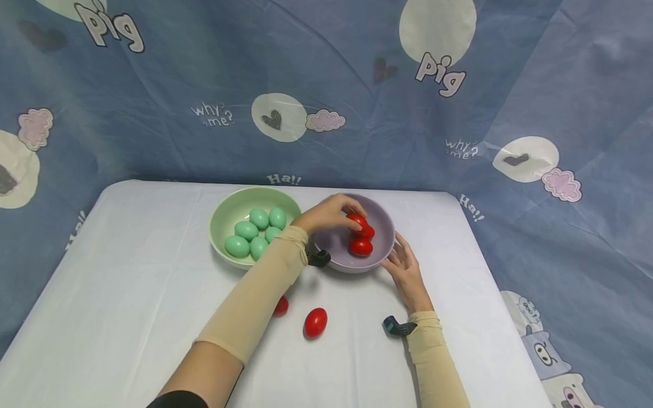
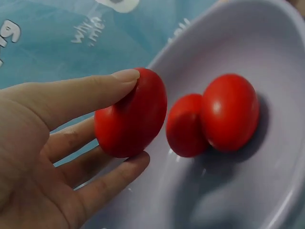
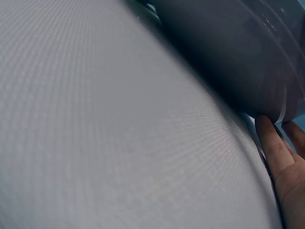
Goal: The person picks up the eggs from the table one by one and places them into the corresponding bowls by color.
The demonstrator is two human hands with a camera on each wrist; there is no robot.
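The surface (image 1: pixel 127 294) carries a green bowl (image 1: pixel 224 217) and, beside it, a purple bowl (image 1: pixel 334 247); my right hand (image 1: pixel 406 274) rests extended fingers against the purple one's outside; my left hand (image 1: pixel 329 215) pinches a red egg (image 2: pixel 131 117) over that bowl, near two inner eggs (image 2: pixel 230 112). Green eggs (image 1: pixel 247 230) lie in the green bowl; two loose eggs (image 1: pixel 315 323), both red, lie nearer me.

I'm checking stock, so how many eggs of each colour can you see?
Green eggs: 6
Red eggs: 5 (2 on the table, 3 in or over the purple bowl)
Total: 11 visible; the left arm may hide more.
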